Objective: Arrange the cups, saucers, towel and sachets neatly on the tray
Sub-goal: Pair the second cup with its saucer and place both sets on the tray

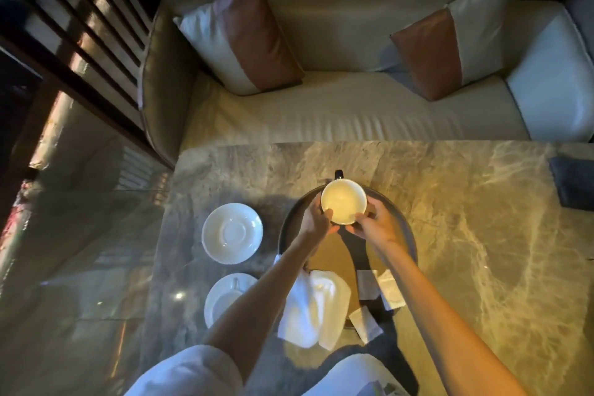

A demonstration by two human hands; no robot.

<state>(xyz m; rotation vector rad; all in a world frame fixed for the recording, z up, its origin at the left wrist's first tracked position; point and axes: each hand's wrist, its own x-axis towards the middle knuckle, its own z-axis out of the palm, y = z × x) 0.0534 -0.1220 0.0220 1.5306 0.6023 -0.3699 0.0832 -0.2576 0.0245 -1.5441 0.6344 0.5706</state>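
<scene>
Arms outstretched, your left hand (316,222) and right hand (375,229) grip the cup (343,205) over the far end of the tray (284,235).

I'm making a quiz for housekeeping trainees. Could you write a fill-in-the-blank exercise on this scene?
1. The left hand and right hand grip the white ceramic cup above the round dark ____.
2. The empty white saucer lies on the grey marble table, to the ____ of the held cup.
3. The beige sofa behind the table holds ____ brown-and-white cushions.

Missing words: tray; left; two.
</scene>
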